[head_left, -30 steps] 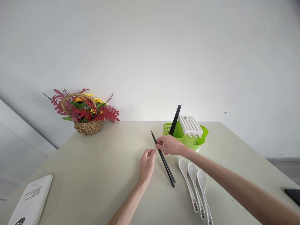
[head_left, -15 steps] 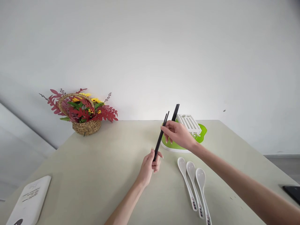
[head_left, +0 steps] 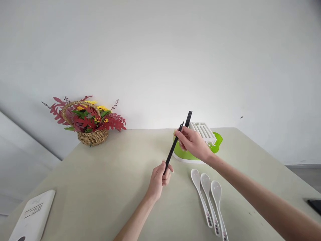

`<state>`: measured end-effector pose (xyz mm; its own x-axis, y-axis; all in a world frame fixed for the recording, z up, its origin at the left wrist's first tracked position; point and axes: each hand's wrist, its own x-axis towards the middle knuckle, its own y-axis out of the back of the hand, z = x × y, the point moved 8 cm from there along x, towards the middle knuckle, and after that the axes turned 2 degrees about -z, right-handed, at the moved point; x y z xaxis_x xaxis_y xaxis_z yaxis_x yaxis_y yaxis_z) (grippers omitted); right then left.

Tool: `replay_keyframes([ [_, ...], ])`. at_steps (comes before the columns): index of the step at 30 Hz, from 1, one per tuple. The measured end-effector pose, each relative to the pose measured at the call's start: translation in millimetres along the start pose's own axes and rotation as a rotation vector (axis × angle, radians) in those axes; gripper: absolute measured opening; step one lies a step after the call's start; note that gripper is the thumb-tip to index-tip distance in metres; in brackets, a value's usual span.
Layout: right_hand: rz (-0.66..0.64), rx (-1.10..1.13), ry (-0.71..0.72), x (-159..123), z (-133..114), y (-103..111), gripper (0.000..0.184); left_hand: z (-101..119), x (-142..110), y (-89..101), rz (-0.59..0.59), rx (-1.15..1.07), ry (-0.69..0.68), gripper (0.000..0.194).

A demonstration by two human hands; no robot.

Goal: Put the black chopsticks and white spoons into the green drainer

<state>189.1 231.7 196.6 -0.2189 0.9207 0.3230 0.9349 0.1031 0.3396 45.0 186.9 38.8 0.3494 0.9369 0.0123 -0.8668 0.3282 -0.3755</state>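
A pair of black chopsticks (head_left: 173,150) is held tilted above the table, tips up and to the right. My right hand (head_left: 192,142) pinches them near the top, and my left hand (head_left: 160,179) is closed round their lower end. Just behind my right hand stands a green cutlery holder (head_left: 214,142) with a white slotted insert (head_left: 202,131). Another black chopstick pair (head_left: 188,118) sticks up out of that holder. Three white spoons (head_left: 209,197) lie side by side on the table to the right of my left hand.
A wicker basket of red and yellow flowers (head_left: 88,122) stands at the back left by the wall. A white flat device (head_left: 32,216) lies at the near left edge. A dark object (head_left: 315,205) sits at the right edge of the beige table (head_left: 100,194).
The chopsticks lay on the table under my right hand a second ago. Both hands have lifted them, and they have moved slightly right, closer to the holder.
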Motion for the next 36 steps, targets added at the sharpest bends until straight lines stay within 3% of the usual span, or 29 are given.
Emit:
replay_keyframes([
  [22,-0.008,-0.001,0.0,-2.1,-2.5,-6.0,0.047,6.5,-0.3,-0.8,0.026,0.068,-0.022,0.063],
  [28,0.069,0.009,0.016,0.4,-5.2,6.5,0.046,6.6,-1.2,1.0,0.043,0.107,-0.032,0.062],
  [32,0.046,-0.027,0.032,3.0,-12.4,15.2,0.049,3.9,-0.9,2.8,0.062,0.12,-0.023,0.063],
  [36,0.148,-0.092,0.098,9.8,-34.9,49.3,0.048,-0.5,0.9,15.4,0.2,0.059,-0.009,0.061],
])
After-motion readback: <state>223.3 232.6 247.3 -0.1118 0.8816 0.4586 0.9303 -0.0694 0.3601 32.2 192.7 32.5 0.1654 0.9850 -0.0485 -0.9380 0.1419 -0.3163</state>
